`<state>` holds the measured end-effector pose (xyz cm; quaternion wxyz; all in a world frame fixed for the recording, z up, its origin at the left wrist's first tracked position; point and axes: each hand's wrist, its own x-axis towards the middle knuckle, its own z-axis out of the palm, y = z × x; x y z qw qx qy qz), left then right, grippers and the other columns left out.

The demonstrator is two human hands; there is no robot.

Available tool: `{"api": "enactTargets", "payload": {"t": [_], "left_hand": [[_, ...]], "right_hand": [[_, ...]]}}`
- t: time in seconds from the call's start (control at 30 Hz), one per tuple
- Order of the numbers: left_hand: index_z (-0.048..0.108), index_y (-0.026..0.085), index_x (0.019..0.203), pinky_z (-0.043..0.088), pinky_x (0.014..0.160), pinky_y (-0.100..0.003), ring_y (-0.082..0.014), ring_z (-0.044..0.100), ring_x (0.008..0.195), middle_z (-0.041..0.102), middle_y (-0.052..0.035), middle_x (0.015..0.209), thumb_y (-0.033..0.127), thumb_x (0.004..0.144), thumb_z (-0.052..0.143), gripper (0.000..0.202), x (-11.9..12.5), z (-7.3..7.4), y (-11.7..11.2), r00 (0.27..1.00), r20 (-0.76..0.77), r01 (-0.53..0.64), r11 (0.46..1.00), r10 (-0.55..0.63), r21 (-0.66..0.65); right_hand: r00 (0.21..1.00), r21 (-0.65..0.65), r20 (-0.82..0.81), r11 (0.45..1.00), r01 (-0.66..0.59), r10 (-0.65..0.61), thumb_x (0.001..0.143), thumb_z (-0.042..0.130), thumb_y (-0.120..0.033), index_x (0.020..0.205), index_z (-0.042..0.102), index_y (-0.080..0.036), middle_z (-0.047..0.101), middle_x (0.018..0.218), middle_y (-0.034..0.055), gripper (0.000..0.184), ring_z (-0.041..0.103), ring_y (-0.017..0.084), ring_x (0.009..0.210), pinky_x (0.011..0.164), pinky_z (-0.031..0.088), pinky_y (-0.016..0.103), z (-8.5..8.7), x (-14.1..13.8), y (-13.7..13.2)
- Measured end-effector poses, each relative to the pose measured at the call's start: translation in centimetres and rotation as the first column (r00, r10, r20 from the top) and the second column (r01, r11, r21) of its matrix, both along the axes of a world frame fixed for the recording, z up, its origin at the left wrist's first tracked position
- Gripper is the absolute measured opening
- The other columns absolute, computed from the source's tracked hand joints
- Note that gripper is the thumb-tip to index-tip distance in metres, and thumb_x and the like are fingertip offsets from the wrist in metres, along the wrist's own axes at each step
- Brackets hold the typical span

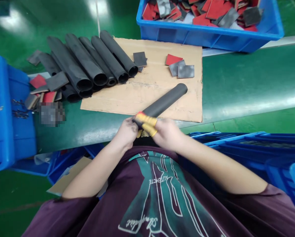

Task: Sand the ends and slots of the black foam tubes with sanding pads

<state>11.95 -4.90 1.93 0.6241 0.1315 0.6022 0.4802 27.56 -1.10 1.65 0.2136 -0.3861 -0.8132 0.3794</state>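
Observation:
A black tube (166, 100) slants from my hands up to the right, its far end over the cardboard sheet (113, 102). My left hand (128, 134) is closed around the tube's near end. My right hand (168, 134) is closed on the same end, its fingers, in yellow coverings, wrapped over the tube. Both hands meet in front of my shirt, and motion blurs them a little. Whatever sits at the tube's near opening is hidden by the fingers. Beyond the tube's far end lie two grey pads (186, 71) and a red pad (173, 59).
Several black tubes (74, 65) lie side by side at the left, with loose red and grey pads (57, 81) beside them. A blue bin (209, 34) full of pads stands at the back. Another blue bin (21, 115) is at the left, and blue crates (236, 144) sit low at the right.

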Motion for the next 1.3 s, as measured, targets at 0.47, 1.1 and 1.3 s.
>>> {"api": "enactTargets", "payload": {"t": [0.47, 1.1, 1.3], "left_hand": [[0.071, 0.006, 0.082, 0.023, 0.035, -0.014, -0.0042, 0.019, 0.027, 0.027, 0.0081, 0.033, 0.013, 0.095, 0.033, 0.042, -1.5, 1.1, -0.5, 0.781, 0.625, 0.197, 0.954, -0.013, -0.227], [0.066, 0.019, 0.069, 0.028, 0.04, -0.02, -0.0074, 0.039, 0.039, 0.048, 0.0073, 0.043, 0.019, 0.053, 0.058, 0.017, -4.2, -0.5, -2.1, 0.946, -0.323, 0.089, 0.986, -0.039, 0.142], [0.075, 0.016, 0.085, 0.036, 0.044, -0.02, -0.0095, 0.048, 0.047, 0.061, 0.0035, 0.056, 0.013, 0.049, 0.054, 0.042, -4.6, -0.6, -2.0, 0.918, -0.393, 0.144, 0.97, -0.056, 0.196]], "right_hand": [[0.918, 0.107, 0.031, 0.914, 0.391, -0.396, 0.096, 0.049, -0.034, 0.133, 0.069, -0.019, 0.079, 0.109, 0.0105, 0.045, 0.075, 0.027, 0.093, 0.089, 0.062, 0.045, -2.8, 2.4, 5.3], [0.979, -0.012, 0.135, 0.988, 0.155, -0.152, 0.096, 0.056, -0.03, 0.133, 0.07, -0.024, 0.08, 0.103, 0.0085, 0.04, 0.075, 0.029, 0.094, 0.093, 0.06, 0.048, -0.3, -0.7, 6.0], [0.951, -0.085, -0.063, 0.951, 0.297, -0.303, 0.094, 0.057, -0.022, 0.13, 0.071, -0.024, 0.076, 0.123, 0.0046, 0.039, 0.071, 0.027, 0.115, 0.107, 0.054, 0.051, -2.1, 0.5, 8.8]]}}
